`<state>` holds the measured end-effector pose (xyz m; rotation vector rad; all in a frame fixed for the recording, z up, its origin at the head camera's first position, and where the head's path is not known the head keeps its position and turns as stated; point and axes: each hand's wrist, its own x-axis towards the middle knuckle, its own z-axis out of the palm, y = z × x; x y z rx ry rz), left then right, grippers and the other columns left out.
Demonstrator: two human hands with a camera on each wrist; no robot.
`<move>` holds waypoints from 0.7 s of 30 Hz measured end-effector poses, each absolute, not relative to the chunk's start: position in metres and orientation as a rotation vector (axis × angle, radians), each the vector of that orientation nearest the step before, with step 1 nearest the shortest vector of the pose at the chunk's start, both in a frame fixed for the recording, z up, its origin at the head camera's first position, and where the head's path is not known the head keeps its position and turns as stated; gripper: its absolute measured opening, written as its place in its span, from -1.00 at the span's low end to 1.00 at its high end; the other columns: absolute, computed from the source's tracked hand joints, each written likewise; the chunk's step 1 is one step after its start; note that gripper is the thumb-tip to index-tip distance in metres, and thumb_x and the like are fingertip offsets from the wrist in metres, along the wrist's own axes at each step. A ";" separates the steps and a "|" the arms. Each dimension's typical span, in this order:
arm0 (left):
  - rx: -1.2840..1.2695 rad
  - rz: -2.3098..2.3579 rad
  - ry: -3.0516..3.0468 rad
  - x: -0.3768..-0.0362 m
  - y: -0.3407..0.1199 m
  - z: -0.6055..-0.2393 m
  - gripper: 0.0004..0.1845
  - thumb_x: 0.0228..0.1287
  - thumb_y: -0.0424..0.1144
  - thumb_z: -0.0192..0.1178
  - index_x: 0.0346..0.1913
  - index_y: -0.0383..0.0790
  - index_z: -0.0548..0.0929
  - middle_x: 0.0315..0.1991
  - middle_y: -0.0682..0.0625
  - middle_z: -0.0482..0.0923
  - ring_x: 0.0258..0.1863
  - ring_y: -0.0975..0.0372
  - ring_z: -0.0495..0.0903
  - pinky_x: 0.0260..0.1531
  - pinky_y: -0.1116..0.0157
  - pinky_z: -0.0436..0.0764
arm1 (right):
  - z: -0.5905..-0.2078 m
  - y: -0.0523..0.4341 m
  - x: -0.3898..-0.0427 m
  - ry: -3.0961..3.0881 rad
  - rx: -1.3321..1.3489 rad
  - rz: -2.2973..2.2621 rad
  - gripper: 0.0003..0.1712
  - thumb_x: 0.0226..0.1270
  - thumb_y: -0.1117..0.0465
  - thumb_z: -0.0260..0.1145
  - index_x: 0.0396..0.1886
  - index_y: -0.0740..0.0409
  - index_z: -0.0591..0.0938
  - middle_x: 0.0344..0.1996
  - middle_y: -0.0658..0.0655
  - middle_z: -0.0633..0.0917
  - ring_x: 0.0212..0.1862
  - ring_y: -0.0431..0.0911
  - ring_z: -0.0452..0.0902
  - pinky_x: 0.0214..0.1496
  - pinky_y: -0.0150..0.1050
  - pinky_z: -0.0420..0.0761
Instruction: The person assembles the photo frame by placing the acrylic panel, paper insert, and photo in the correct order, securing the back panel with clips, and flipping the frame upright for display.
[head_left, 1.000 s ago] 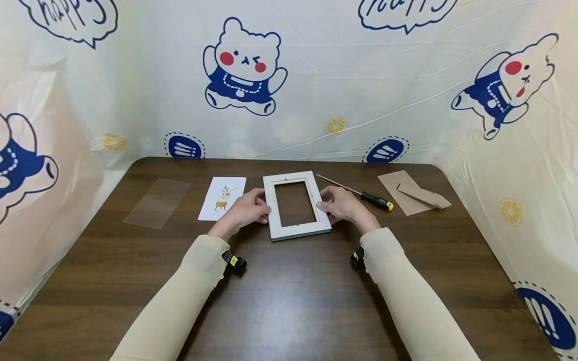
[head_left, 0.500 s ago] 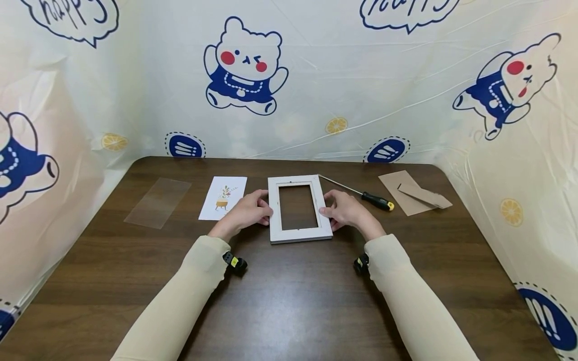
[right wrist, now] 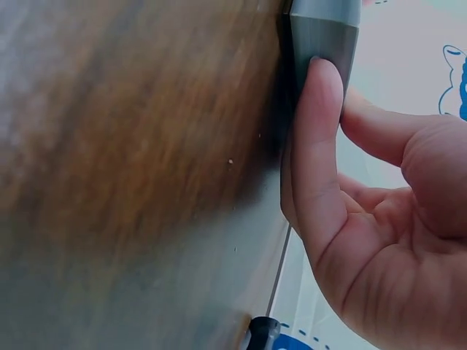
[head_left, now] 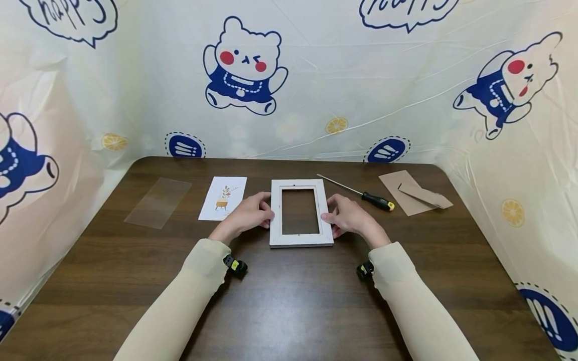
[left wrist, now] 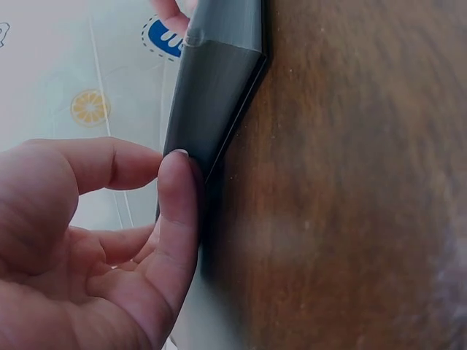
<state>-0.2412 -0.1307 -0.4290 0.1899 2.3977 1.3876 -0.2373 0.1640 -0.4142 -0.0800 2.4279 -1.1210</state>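
Note:
A white picture frame (head_left: 301,240) with an open middle lies on the table in the head view, squared to the person. My left hand (head_left: 248,214) pinches its left side, and my right hand (head_left: 353,216) pinches the opposite side. Close up in the left wrist view, the frame's edge (left wrist: 211,95) runs upward from the fingertips of the left hand (left wrist: 109,248). The right wrist view has one finger of the right hand (right wrist: 365,211) flat along the frame's side (right wrist: 325,36), with another digit on its face.
Left of the frame lie a white card (head_left: 221,200) with a plant drawing and a clear sheet (head_left: 158,203). To the right are a black-and-yellow screwdriver (head_left: 377,201) and a brown backing board (head_left: 402,183) with a folded stand (head_left: 422,195). Printed curtains surround the table (head_left: 289,311).
The frame has turned from a slight tilt to straight and shifted a little toward the person and right. Both hands kept hold of it; the right moved slightly nearer the person.

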 end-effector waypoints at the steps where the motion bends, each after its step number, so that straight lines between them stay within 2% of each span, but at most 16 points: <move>1: 0.192 1.384 2.400 -0.241 -0.131 -0.429 -0.24 0.40 -0.35 0.24 0.62 -0.31 0.26 -0.12 -0.18 0.59 -0.38 0.16 0.69 -0.27 0.27 0.77 | -0.415 0.164 -0.236 2.425 -0.081 -1.129 -0.37 0.60 0.21 0.33 0.50 0.28 0.33 -0.19 0.30 0.60 -0.45 -0.01 0.70 -0.37 -0.17 0.81; 8: 0.206 1.375 2.402 -0.237 -0.129 -0.430 -0.26 0.41 -0.35 0.25 0.61 -0.28 0.29 -0.11 -0.18 0.57 -0.38 0.15 0.69 -0.27 0.25 0.78 | -0.416 0.165 -0.229 2.419 -0.082 -1.150 -0.43 0.60 0.24 0.32 0.44 0.29 0.34 -0.23 0.30 0.60 -0.47 -0.03 0.69 -0.40 -0.17 0.80; 21: 0.223 1.330 2.433 -0.230 -0.125 -0.431 -0.27 0.39 -0.34 0.26 0.59 -0.27 0.32 -0.09 -0.17 0.57 -0.40 0.15 0.71 -0.26 0.25 0.75 | -0.414 0.172 -0.222 2.333 -0.074 -1.183 -0.42 0.58 0.28 0.34 0.41 0.28 0.28 -0.20 0.32 0.58 -0.48 -0.03 0.70 -0.39 -0.16 0.81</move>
